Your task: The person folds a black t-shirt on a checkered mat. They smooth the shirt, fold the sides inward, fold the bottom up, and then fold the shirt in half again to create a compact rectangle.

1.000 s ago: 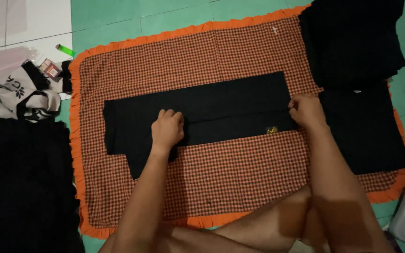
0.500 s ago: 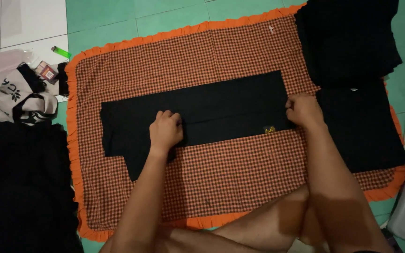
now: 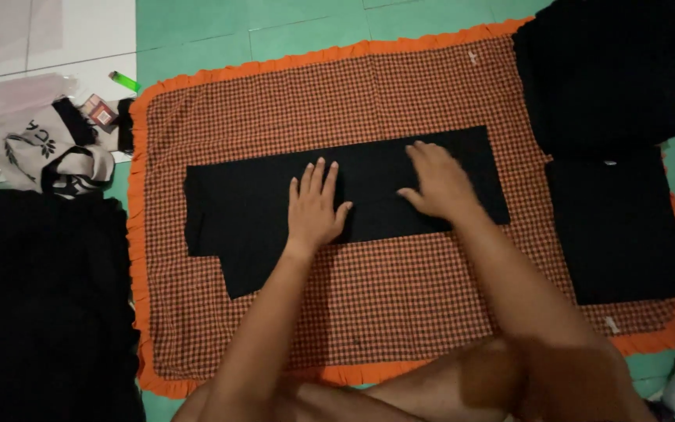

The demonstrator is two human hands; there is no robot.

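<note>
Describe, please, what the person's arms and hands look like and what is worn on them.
The left hand and right hand are bare: no gloves, rings, watch or bracelet show. Both forearms are uncovered up to the frame's lower edge, with no sleeve in view. Nails look short and unpainted.

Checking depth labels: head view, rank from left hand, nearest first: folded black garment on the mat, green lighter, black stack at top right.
1. Folded black garment: under the left hand, which lies flat on it, mid-mat.
2. Green lighter: on the floor off the mat's upper-left corner.
3. Black stack: top right, past the right hand, clearly farthest.
</note>
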